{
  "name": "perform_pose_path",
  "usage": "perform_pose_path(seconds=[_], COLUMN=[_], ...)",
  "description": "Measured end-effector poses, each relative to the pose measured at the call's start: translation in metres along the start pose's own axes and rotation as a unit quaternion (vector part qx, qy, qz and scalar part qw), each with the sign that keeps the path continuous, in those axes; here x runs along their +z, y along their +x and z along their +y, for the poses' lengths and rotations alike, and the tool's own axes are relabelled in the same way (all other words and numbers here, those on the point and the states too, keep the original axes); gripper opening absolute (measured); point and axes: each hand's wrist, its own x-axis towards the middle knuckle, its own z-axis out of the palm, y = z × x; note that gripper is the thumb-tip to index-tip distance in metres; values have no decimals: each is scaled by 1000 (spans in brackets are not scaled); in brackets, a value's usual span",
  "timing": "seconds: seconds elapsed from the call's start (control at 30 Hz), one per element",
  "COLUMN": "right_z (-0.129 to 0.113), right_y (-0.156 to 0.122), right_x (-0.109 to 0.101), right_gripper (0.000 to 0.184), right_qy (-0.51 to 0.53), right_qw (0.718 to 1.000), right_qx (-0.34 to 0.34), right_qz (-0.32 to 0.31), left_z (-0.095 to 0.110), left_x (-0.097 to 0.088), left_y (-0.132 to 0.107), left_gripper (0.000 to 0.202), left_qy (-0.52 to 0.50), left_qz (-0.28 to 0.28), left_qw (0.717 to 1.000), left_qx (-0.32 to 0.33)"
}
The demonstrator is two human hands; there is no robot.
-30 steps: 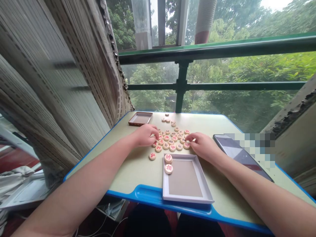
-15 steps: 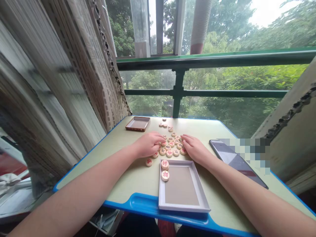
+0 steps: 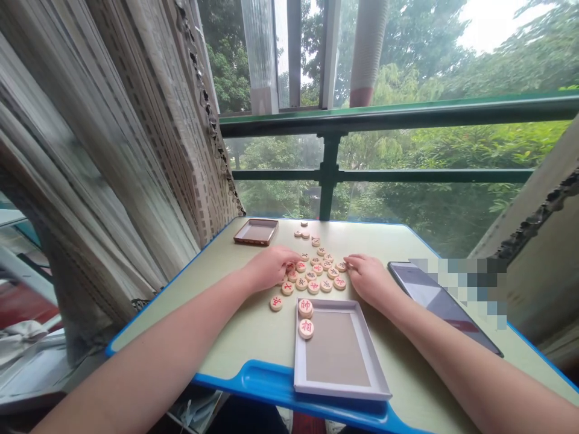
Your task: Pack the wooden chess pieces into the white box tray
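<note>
Wooden xiangqi pieces (image 3: 313,286) with red or black characters lie in a loose cluster at mid-table. My left hand (image 3: 271,267) reaches over the cluster's left edge, fingers stretched out and partly hiding a few red pieces. It holds nothing that I can see. At the right edge, my right hand (image 3: 368,278) rests with fingers extended, their tips close to an outer piece (image 3: 341,266). In front of the cluster sits a shallow white box tray (image 3: 380,374). Two red pieces, a "帥" (image 3: 306,308) and a "相" (image 3: 306,328), lie in its far left corner.
A brown-edged box lid (image 3: 256,232) lies at the far left of the blue-rimmed table (image 3: 253,343). A phone or tablet (image 3: 436,301) lies on the right, partly pixelated. A few more pieces (image 3: 305,234) sit near the far edge. Curtains (image 3: 149,138) hang at left.
My right hand has shifted a little to the right, and a piece now lies apart near its fingertips. My left hand stays over the cluster's left side. The view has tilted slightly.
</note>
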Motion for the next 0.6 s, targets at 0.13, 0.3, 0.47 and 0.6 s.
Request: perform_pose_path(seconds=[0.13, 0.3, 0.47, 0.6], right_z=[2, -2, -5, -6], right_y=[-3, -5, -6, -9], right_x=[2, -1, -6, -11], right_gripper=[43, 29, 26, 27], right_qy=[-11, -11, 15, 50], right_qw=[1000, 1000, 1000, 999], right_qx=[5, -3, 10, 21], right_qz=[16, 24, 15, -1], left_z=[2, 6, 8, 7], left_x=[1, -1, -3, -2], left_y=[0, -1, -1, -2], left_gripper=[39, 36, 34, 36], left_qy=[-18, -17, -10, -2], left_qz=[-11, -13, -10, -3], left_qw=[999, 999, 1000, 1000], left_qx=[24, 26, 18, 13])
